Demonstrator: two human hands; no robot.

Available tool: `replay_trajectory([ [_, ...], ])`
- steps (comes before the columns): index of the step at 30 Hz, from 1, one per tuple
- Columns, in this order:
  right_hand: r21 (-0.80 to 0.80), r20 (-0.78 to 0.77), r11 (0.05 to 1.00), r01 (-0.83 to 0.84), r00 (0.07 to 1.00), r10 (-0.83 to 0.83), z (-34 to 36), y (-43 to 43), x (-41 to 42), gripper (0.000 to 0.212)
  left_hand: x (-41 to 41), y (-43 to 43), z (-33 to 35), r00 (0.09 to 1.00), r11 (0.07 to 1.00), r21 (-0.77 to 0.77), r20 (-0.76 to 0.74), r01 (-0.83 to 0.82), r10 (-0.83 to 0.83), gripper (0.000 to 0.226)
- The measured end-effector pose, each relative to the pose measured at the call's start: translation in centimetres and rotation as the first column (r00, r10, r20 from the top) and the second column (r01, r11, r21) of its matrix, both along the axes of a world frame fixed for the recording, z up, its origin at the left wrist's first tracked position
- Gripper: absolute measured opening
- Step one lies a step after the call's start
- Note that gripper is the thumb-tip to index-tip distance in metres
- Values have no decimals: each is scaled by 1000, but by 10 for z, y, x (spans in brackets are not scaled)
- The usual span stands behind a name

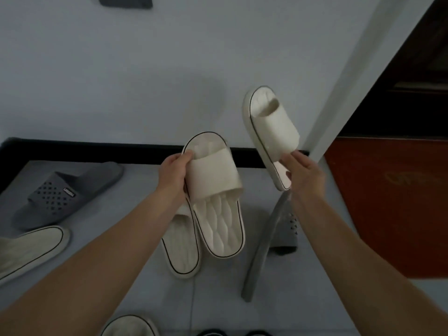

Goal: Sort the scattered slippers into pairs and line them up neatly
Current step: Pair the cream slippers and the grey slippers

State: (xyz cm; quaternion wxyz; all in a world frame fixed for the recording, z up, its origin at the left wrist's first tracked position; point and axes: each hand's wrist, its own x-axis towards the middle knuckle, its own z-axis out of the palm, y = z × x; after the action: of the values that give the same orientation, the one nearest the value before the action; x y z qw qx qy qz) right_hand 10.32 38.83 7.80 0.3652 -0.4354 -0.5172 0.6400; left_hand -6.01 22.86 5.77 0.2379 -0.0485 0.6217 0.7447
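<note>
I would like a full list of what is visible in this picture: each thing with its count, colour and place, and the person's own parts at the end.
Cream slippers held: 2, cream with dark edge line; one in the left hand, one in the right hand.
Cream slippers on the floor: 3, same colour; one below the held one, one at the left edge, one at the bottom edge.
Grey slippers: 2, grey with holes; one at the left near the wall, one on its side by the right forearm.
Dark items: bottom edge, too cut off to name.
Baseboard: 1, black, foot of the wall.
Hands: 2, bare; left hand, right hand.
</note>
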Motion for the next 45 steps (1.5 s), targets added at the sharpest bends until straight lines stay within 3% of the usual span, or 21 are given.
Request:
replay_trajectory([
  [3,28,-89,999,-20,996,22,27,3,19,15,19,20,11,997,996,49,19,79,-80,13],
  [10,-128,-71,991,-25,997,16,29,-3,86,6,64,63,27,959,959,144,113,244,-261,10],
  [16,-194,-48,978,76,995,-87,3,-17,190,23,146,75,14,801,874,114,359,472,-479,11],
  [19,-203,105,976,79,993,-59,-16,-20,245,22,206,70,-17,734,776,-74,391,627,-556,15],
  [22,-220,277,969,112,960,-48,-35,-28,287,2,248,65,-44,694,698,-160,390,698,-605,8],
  [28,-180,321,970,164,942,-99,-66,-46,323,18,278,54,-75,650,594,-270,391,758,-652,5],
  [31,-115,522,993,10,851,52,-91,-69,348,18,285,34,-83,528,384,-371,474,845,-704,6],
  [33,-137,662,985,-108,729,172,-105,-85,363,21,285,24,-81,431,254,-375,530,892,-731,23],
  [35,-162,719,984,-73,675,168,-114,-90,375,25,276,26,-83,464,274,-426,449,862,-763,40],
  [38,-105,734,994,6,675,73,-113,-81,378,36,260,36,-75,538,355,-457,371,815,-757,8],
  [45,-25,716,990,-136,689,113,-94,-56,321,36,239,45,-65,556,419,-390,374,820,-742,6],
])
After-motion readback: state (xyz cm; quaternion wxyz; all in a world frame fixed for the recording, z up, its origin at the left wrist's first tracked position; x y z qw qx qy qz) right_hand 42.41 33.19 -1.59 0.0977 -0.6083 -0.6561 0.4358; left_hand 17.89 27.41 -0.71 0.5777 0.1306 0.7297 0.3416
